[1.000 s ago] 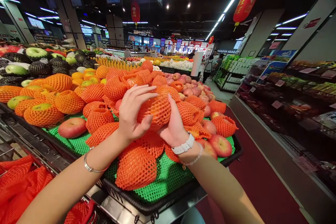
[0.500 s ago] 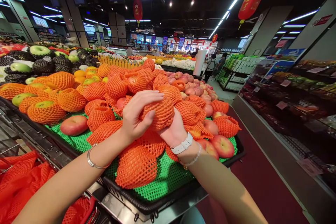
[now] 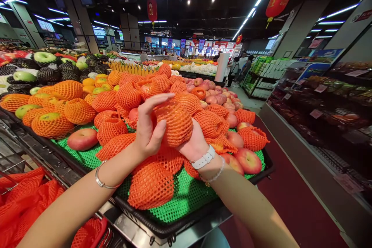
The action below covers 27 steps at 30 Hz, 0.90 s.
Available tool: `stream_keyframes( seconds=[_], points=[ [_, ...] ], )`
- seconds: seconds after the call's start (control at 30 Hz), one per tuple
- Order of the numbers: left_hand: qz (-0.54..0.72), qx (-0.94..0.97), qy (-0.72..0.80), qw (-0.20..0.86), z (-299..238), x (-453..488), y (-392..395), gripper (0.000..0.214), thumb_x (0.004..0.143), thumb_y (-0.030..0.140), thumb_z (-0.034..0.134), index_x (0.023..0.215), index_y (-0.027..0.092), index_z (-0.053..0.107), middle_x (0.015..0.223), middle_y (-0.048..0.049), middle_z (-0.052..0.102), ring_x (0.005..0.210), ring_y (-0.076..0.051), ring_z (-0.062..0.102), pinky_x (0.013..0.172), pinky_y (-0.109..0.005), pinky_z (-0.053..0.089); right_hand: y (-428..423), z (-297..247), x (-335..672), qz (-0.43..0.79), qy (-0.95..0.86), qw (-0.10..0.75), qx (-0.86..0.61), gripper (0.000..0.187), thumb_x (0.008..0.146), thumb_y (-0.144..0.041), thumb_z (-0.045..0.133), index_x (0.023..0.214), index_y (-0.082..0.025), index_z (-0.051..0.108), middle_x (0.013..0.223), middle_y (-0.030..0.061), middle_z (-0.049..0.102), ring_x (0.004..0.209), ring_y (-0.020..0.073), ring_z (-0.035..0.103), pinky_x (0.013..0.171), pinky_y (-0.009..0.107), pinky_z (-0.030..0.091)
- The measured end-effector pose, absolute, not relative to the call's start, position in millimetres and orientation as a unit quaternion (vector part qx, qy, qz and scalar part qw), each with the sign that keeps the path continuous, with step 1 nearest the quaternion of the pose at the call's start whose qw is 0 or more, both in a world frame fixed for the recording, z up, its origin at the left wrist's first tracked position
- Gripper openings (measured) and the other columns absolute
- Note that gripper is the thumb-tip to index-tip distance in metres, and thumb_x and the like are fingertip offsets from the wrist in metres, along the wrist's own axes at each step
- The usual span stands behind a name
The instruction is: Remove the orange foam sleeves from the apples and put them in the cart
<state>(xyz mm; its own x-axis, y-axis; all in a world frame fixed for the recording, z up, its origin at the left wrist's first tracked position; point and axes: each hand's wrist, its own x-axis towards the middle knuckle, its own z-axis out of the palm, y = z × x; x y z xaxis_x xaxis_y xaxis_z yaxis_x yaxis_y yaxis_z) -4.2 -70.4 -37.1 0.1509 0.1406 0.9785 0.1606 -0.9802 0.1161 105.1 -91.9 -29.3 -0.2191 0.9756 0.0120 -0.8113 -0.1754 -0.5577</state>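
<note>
Both my hands are wrapped round one fruit in an orange foam net (image 3: 176,122), held just above a heap of netted fruit. My left hand (image 3: 148,130) cups its left side, fingers curled over the top. My right hand (image 3: 194,144) grips it from below and the right; a white watch sits on that wrist. Bare red apples (image 3: 248,160) lie to the right on green mesh (image 3: 186,197) in a black tray (image 3: 200,217).
More netted fruit (image 3: 50,124) and green apples (image 3: 44,57) fill the stand to the left. Loose orange nets (image 3: 20,201) lie in a red basket at lower left. A red aisle floor (image 3: 293,201) runs along shelves (image 3: 328,116) on the right; people stand far down it.
The netted fruit has risen slightly and turned in my hands. My left fingers have shifted from lying across its top to curling round its left side.
</note>
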Motion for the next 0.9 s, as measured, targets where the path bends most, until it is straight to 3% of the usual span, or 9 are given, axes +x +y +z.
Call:
stream_keyframes(
  seconds=[0.1,0.2,0.27,0.4,0.53,0.7,0.9],
  points=[
    [-0.596,-0.795,-0.109,0.026,-35.5,-6.1,-72.2,0.034,0.096,0.038,0.035,0.121,0.024,0.053,0.117,-0.0075,0.062,0.112,-0.023,0.057,0.099,-0.046,0.046,-92.3,-27.9,108.7,0.745,-0.225,0.604,-0.173,0.038,0.091,-0.029,0.028,0.087,-0.02,0.065,0.077,0.0031,0.072,0.097,0.0194,0.065,0.093,0.042,0.053],
    [-0.621,-0.77,-0.133,0.07,-35.7,-7.8,-73.3,0.032,0.096,0.037,0.036,0.099,0.024,0.065,0.134,-0.0049,0.052,0.126,-0.025,0.047,0.106,-0.049,0.04,-91.9,-28.4,109.8,0.755,-0.237,0.588,-0.168,0.038,0.091,-0.033,0.03,0.088,-0.019,0.066,0.078,0.0035,0.072,0.094,0.0192,0.066,0.092,0.041,0.053],
    [-0.633,-0.764,-0.116,0.039,-36.7,-7.9,-72.5,0.03,0.095,0.034,0.037,0.106,0.025,0.064,0.137,-0.0043,0.051,0.128,-0.025,0.048,0.108,-0.049,0.04,-90.6,-29.9,109.1,0.76,-0.249,0.579,-0.161,0.036,0.091,-0.03,0.031,0.09,-0.019,0.066,0.079,0.0033,0.073,0.093,0.0189,0.066,0.091,0.041,0.053],
    [-0.606,-0.789,-0.085,-0.046,-36.9,-6.8,-70.4,0.038,0.096,0.026,0.035,0.131,0.021,0.05,0.116,-0.0074,0.068,0.109,-0.02,0.064,0.099,-0.041,0.05,-86.8,-33.5,107.5,0.777,-0.237,0.565,-0.148,0.04,0.089,-0.021,0.026,0.095,-0.021,0.065,0.079,0.0026,0.073,0.093,0.0185,0.067,0.09,0.042,0.054],
    [-0.587,-0.803,-0.102,-0.016,-34.6,-6.3,-70.9,0.032,0.095,0.02,0.038,0.109,0.018,0.067,0.119,-0.0081,0.068,0.118,-0.021,0.059,0.104,-0.043,0.046,-84.4,-35.0,108.4,0.784,-0.229,0.558,-0.146,0.042,0.089,-0.018,0.024,0.097,-0.022,0.065,0.08,0.0019,0.073,0.093,0.0172,0.067,0.089,0.04,0.055],
    [-0.574,-0.809,-0.125,-0.037,-35.4,-4.7,-67.9,0.034,0.096,0.02,0.039,0.121,0.019,0.062,0.127,-0.0071,0.063,0.126,-0.02,0.053,0.109,-0.045,0.042,-85.2,-34.4,109.4,0.766,-0.242,0.574,-0.158,0.044,0.09,-0.015,0.024,0.104,-0.023,0.065,0.084,0.0008,0.074,0.093,0.0156,0.067,0.089,0.038,0.055],
    [-0.539,-0.826,-0.161,-0.037,-35.4,-3.5,-64.7,0.032,0.095,0.022,0.043,0.121,0.018,0.062,0.126,-0.0088,0.064,0.127,-0.02,0.052,0.11,-0.046,0.041,-84.8,-33.7,110.2,0.766,-0.205,0.584,-0.172,0.044,0.092,-0.015,0.022,0.108,-0.022,0.063,0.086,0.0009,0.074,0.09,0.014,0.067,0.089,0.037,0.055]
  ],
)
